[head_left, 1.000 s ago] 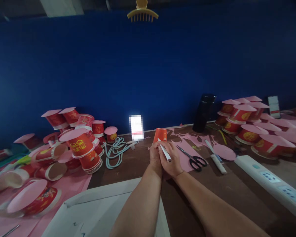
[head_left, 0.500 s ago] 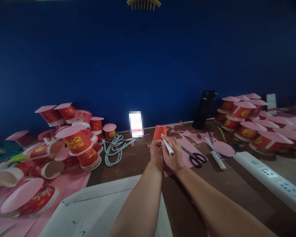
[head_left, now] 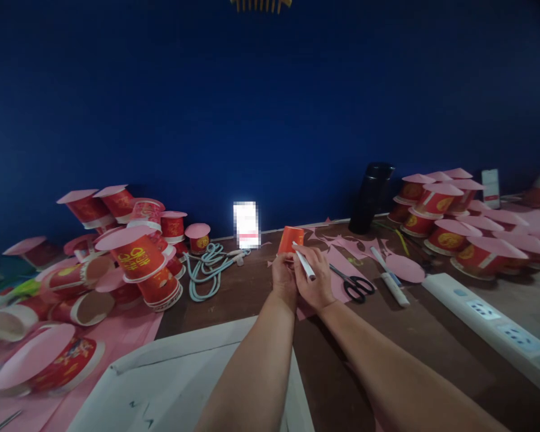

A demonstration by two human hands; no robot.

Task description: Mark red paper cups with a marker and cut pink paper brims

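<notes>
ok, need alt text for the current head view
A person's right hand holds a white pen pointing at an orange-red cup, with the left hand at the cup's near end. Scissors lie to the right, and red cups, many pink-topped, crowd both sides of the brown table.

Toward the far edge of the brown tabletop [head_left: 432, 336], the bare left hand [head_left: 284, 277] holds a tapered orange-red paper cup [head_left: 290, 237]; the right hand [head_left: 315, 283] points a slim white pen [head_left: 305, 263] at it, near black-handled metal scissors [head_left: 353, 292].
</notes>
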